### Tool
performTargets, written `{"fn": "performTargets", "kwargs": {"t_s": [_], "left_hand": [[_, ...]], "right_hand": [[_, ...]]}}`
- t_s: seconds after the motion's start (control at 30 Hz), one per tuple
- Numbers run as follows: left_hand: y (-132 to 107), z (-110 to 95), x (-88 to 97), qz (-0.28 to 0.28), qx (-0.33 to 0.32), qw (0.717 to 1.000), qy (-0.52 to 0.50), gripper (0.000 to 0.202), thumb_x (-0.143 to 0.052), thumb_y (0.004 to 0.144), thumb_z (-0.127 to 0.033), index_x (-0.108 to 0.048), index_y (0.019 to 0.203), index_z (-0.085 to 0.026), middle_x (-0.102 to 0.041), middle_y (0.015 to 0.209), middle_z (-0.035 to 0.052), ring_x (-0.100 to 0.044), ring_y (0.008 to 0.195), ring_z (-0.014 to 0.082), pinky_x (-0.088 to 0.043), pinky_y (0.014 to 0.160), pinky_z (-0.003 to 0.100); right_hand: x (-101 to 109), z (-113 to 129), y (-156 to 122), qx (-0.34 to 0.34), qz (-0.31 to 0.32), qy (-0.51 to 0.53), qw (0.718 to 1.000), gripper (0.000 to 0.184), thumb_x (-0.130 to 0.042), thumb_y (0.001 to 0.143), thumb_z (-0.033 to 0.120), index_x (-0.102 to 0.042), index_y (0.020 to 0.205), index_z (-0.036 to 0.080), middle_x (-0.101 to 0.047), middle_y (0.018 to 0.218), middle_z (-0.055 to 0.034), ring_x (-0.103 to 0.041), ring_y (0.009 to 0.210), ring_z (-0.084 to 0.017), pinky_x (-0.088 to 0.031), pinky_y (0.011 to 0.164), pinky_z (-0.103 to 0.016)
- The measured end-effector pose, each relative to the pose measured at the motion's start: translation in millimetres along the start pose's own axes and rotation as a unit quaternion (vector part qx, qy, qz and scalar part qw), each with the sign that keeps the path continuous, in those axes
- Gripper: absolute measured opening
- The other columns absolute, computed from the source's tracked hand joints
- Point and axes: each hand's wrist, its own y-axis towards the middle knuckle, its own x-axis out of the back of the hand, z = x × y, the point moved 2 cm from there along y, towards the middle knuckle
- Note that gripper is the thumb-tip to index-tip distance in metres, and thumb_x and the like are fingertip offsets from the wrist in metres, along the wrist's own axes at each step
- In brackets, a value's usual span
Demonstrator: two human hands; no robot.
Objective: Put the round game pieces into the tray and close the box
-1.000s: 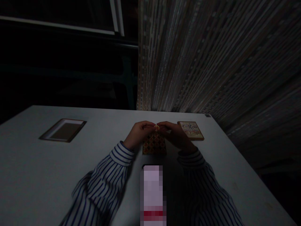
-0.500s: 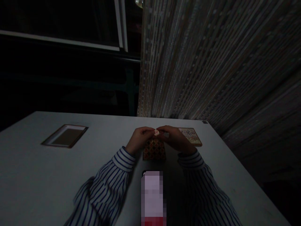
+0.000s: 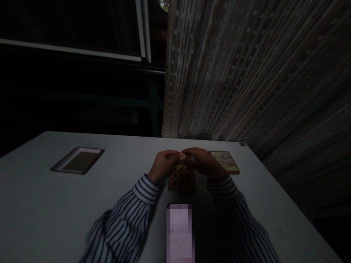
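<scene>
Hands pinch a disc; white table below

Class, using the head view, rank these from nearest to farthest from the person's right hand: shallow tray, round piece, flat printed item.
1. Round piece: at the fingertips of the right hand, between both hands.
2. Flat printed item: on the table just to the hand's right, partly hidden.
3. Shallow tray: far over on the table's left side.

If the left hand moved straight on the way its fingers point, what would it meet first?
The left hand would first meet the small round piece it touches, then probably the right hand; depth is unclear.
</scene>
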Motion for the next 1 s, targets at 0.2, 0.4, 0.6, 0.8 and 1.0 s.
{"fn": "performTargets", "kwargs": {"t_s": [0.2,0.4,0.6,0.8,1.0], "left_hand": [[1,7,-0.2,0.022,0.009,1.0,0.011,0.024,-0.07,0.063,-0.028,-0.068,0.079,-0.01,-0.07,0.074,0.0052,-0.063,0.07,0.0163,-0.049,0.068,0.027],[3,11,-0.5,0.044,0.008,0.998,0.035,0.027,-0.069,0.063,-0.03,-0.068,0.082,-0.01,-0.07,0.079,0.0075,-0.063,0.073,0.0168,-0.048,0.071,0.029],[4,12,1.0,0.05,-0.008,0.993,0.108,0.029,-0.063,0.069,-0.029,-0.066,0.091,-0.009,-0.069,0.085,0.0095,-0.063,0.077,0.0177,-0.048,0.072,0.029],[12,18,20.6,-0.003,-0.114,0.943,0.313,0.03,-0.054,0.077,-0.031,-0.065,0.097,-0.012,-0.068,0.093,0.01,-0.062,0.084,0.0191,-0.046,0.078,0.029],[13,22,32.6,-0.001,-0.126,0.868,0.48,0.032,-0.046,0.082,-0.036,-0.064,0.102,-0.018,-0.067,0.099,0.0086,-0.061,0.09,0.021,-0.045,0.077,0.028]], "right_hand": [[-4,-6,-3,0.018,0.017,-0.009,1.0,0.026,-0.054,0.083,0.034,-0.06,0.102,0.017,-0.066,0.092,-0.0056,-0.058,0.084,-0.016,-0.042,0.073,-0.027],[-5,-9,-5,0.011,0.04,-0.015,0.999,0.022,-0.053,0.084,0.03,-0.061,0.1,0.017,-0.066,0.089,-0.0051,-0.058,0.081,-0.015,-0.041,0.071,-0.026],[-1,-8,-6,-0.02,0.071,-0.025,0.997,0.022,-0.052,0.084,0.029,-0.061,0.101,0.018,-0.068,0.09,-0.0048,-0.06,0.081,-0.014,-0.041,0.069,-0.024],[0,-15,-7,-0.05,0.083,-0.049,0.994,0.023,-0.053,0.083,0.029,-0.062,0.101,0.018,-0.068,0.092,-0.0048,-0.061,0.082,-0.015,-0.041,0.07,-0.025],[-4,-24,-9,-0.078,0.092,-0.069,0.99,0.025,-0.052,0.083,0.031,-0.062,0.101,0.018,-0.068,0.091,-0.0053,-0.061,0.081,-0.016,-0.04,0.067,-0.025]]}}
